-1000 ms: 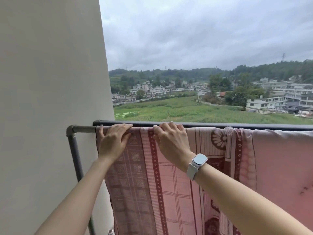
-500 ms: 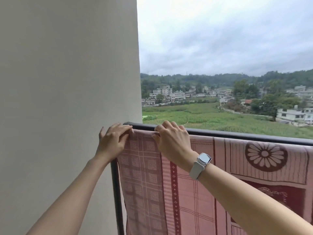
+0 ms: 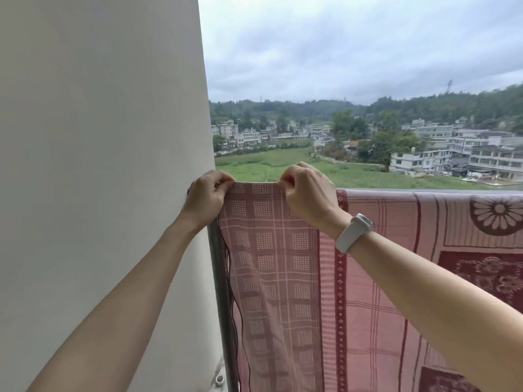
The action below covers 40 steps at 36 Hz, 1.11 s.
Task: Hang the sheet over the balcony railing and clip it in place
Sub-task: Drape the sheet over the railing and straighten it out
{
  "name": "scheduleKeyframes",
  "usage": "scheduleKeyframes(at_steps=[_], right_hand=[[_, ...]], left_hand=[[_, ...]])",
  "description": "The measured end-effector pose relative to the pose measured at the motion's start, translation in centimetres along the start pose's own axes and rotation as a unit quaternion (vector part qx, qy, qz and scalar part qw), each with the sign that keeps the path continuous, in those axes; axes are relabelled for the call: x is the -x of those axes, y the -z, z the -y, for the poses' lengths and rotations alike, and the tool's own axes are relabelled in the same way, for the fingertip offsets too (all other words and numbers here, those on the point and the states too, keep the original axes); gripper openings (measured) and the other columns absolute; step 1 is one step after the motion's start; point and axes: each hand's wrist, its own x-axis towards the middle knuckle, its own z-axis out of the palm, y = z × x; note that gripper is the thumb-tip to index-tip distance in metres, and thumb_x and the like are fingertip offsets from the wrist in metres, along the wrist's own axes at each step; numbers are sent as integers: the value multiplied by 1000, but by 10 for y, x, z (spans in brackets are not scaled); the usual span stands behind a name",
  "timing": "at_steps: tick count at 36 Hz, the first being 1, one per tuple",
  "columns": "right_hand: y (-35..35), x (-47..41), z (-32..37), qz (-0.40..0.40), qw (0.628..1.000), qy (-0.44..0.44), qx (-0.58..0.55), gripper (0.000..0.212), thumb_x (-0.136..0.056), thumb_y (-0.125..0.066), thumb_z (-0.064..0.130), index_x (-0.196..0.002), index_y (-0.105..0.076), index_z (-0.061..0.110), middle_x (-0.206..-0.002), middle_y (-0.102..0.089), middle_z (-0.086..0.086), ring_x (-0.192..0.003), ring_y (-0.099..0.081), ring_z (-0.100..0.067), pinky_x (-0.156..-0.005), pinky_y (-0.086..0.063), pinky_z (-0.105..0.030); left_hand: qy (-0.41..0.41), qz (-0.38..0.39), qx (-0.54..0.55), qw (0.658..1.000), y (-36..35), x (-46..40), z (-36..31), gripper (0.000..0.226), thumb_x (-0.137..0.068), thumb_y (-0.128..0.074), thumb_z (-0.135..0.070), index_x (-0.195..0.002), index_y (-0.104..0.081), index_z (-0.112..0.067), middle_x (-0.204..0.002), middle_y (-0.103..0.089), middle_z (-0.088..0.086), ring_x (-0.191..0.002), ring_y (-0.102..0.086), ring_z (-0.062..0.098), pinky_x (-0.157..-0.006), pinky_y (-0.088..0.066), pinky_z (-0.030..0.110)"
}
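A pink and dark red patterned sheet [image 3: 283, 264] hangs over the balcony railing [image 3: 424, 190], draped down on my side. My left hand [image 3: 205, 198] pinches the sheet's top left corner, close to the wall. My right hand [image 3: 307, 190], with a white watch on the wrist, pinches the top edge a short way to the right. The stretch of fabric between my hands is lifted a little and hides the rail there. No clip is in view.
A pale wall [image 3: 99, 165] fills the left side, right beside my left hand. A grey vertical rail post [image 3: 222, 292] runs down next to the sheet's left edge. Beyond the railing lie fields, buildings and hills.
My hands went from lying flat on the sheet over the rail to pinching its top edge and lifting it slightly. The view has shifted, and the left end of the rail is now covered.
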Motion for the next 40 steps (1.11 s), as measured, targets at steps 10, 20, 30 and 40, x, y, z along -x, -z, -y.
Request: scheduleKeyframes(at_steps=[10,20,30,40], right_hand=[[-22,-34,48,-92,994,55,20,17,-91,-50,21,-94,-65,13,-99,-63,0,-88,-52,-14,-80,-33,-27],[-74,40,31,-66,965,217,134,33,-83,-58,14,-116,-61,17,-127,-56,-10,-122,-49,-27,-107,-29,-51],[-112,88,17,-6,963,206,173,44,-83,-56,15,-127,-52,17,-145,-37,-13,-138,-26,-28,-112,-15,-57],[-137,115,17,-6,966,211,149,45,-82,-50,11,-127,-51,15,-146,-35,-14,-139,-25,-28,-113,-14,-55]], left_hand=[[14,-114,93,989,36,-26,21,14,-91,-54,-12,-100,-65,-13,-97,-65,8,-83,-59,21,-74,-50,31],[196,112,347,910,9,61,95,99,-51,-72,-70,-132,-40,-24,-124,-59,-4,-110,-59,8,-88,-45,30],[215,9,337,917,-12,86,101,11,-84,-65,-18,-87,-65,-8,-90,-68,10,-83,-62,25,-93,-47,50],[204,-94,336,914,-5,85,93,9,-90,-57,-22,-81,-58,-21,-80,-64,-6,-74,-59,11,-73,-49,37]])
